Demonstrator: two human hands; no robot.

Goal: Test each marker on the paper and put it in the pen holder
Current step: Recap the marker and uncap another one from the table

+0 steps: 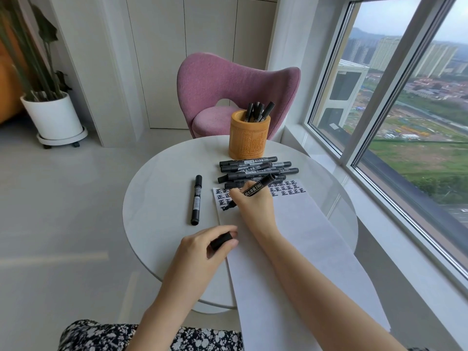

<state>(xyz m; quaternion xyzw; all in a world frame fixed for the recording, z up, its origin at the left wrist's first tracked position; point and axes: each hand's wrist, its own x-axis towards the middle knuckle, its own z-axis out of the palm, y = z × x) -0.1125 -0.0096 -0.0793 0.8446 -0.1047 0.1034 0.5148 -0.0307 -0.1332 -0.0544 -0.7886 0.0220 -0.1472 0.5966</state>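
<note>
My right hand (253, 202) grips an uncapped black marker (258, 187), its tip down on the white paper (298, 239) at the left end of rows of black written characters. My left hand (202, 245) holds the marker's black cap (220, 241) at the paper's left edge. A pile of several black markers (255, 169) lies just beyond the paper. Behind it stands the carved yellow pen holder (249, 135) with several markers in it. One more marker (196, 200) lies alone to the left on the round white table (162, 188).
A pink chair (228, 87) stands behind the table. A large window (405, 97) runs along the right side. A potted plant in a white pot (53, 115) stands on the floor at the far left. The paper overhangs the table's near edge.
</note>
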